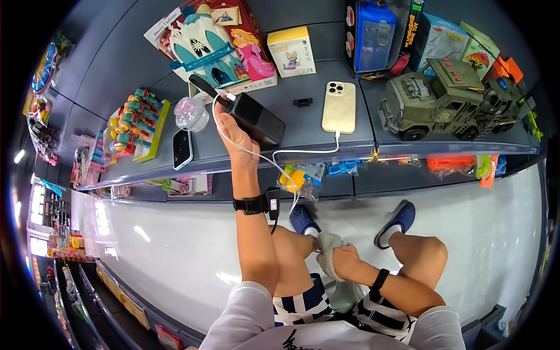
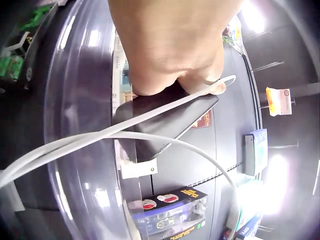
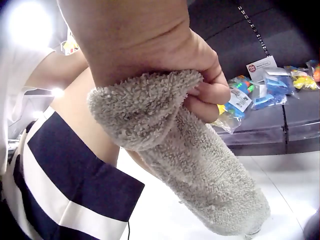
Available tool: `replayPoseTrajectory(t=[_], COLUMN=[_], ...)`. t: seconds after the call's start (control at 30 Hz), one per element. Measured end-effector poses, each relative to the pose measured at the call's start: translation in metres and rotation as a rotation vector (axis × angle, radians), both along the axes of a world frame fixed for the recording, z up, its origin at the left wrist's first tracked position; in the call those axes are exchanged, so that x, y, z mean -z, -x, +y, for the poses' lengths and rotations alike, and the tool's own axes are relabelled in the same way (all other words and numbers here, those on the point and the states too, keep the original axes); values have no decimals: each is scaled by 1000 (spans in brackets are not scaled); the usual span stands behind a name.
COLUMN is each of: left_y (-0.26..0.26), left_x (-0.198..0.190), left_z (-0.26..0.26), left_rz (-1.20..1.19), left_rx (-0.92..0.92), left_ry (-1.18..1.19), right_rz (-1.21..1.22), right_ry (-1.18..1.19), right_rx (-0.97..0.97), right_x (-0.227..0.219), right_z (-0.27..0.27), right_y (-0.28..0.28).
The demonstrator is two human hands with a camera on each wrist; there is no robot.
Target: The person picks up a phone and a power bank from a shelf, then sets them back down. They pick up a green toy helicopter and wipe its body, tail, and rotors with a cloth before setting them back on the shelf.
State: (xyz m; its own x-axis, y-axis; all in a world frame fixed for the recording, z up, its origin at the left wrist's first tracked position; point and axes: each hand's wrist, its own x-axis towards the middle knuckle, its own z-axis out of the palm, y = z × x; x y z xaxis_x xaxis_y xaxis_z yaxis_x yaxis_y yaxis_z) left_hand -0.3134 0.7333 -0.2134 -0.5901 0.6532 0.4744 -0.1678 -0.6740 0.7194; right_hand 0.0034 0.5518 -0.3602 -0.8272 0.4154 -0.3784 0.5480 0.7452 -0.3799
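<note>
My left hand (image 1: 238, 140) grips a black power bank (image 1: 256, 118) above the shelf's front part. A white cable (image 1: 265, 156) is plugged into its end and loops across to a gold phone (image 1: 339, 108) lying on the shelf. In the left wrist view the power bank (image 2: 160, 122) juts out below the hand, its far fingers hidden. Low between the knees, my right hand (image 1: 349, 263) holds a grey fluffy cloth (image 1: 328, 255). The right wrist view shows this cloth (image 3: 210, 175) bunched in curled fingers, its long end hanging down.
A small black piece (image 1: 303, 102) lies left of the gold phone. Near the left hand are a clear round container (image 1: 191, 114) and a dark-screened phone (image 1: 182, 149). A green toy truck (image 1: 443, 102) stands at right, a princess toy box (image 1: 219, 49) behind. Bagged toys (image 1: 300, 178) fill the lower shelf.
</note>
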Motion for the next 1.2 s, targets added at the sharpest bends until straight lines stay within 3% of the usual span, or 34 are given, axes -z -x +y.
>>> replayPoseTrajectory(t=[0.2, 0.3, 0.43, 0.5, 0.8, 0.9, 1.2], left_y=[-3, -2, 3, 2, 2, 4, 2], left_x=[2, 7, 13, 11, 8, 10, 8], left_z=[-1, 2, 4, 3, 3, 3, 4], left_rz=[57, 50, -51, -45, -45, -78, -48], left_rx=[31, -43, -54, -65, -65, -61, -103], left_ry=[-5, 22, 54, 56, 87, 92, 84], right_rz=[71, 96, 70, -100, -65, -98, -26], right_ry=[-48, -68, -78, -50, -55, -50, -31], right_rx=[40, -6, -4, -57, -24, -48, -15], right_x=[13, 35, 23, 18, 0, 25, 24], right_z=[-6, -10, -8, -7, -4, -9, -11], right_y=[-4, -5, -4, -2, -1, -3, -5])
